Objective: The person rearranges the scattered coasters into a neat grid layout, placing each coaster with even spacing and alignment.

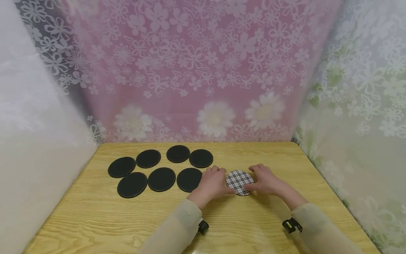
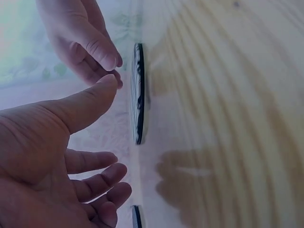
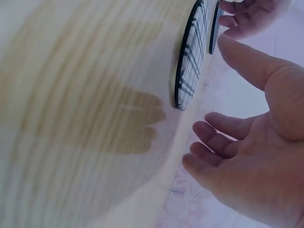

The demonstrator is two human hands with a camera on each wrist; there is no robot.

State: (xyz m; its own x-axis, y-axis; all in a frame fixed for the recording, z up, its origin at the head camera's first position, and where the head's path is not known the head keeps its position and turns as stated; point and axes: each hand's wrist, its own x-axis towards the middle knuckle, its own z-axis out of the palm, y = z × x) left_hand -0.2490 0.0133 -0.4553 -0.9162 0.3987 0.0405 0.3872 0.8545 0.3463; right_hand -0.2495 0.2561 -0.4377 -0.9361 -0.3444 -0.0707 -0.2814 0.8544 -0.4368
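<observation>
A round coaster point(image 1: 237, 179) with a black-and-white plaid top lies flat on the wooden table between my two hands. My left hand point(image 1: 213, 183) hovers at its left side, thumb stretched toward the near edge, fingers loosely bent and holding nothing. On the opposite side, my right hand point(image 1: 268, 181) has its thumb over the coaster's right edge in the head view. Both wrist views show the coaster's dark rim resting on the tabletop, with my left thumb point(image 2: 95, 102) and my right thumb point(image 3: 247, 61) apart from it. Beside the left hand lies a black coaster point(image 1: 188, 179), partly covered by it.
Several more black round coasters lie in two rows on the left half, among them one at the far left point(image 1: 122, 167) and one at the back point(image 1: 178, 153). Patterned curtains point(image 1: 203, 70) surround the table point(image 1: 142, 222) on the back and both sides.
</observation>
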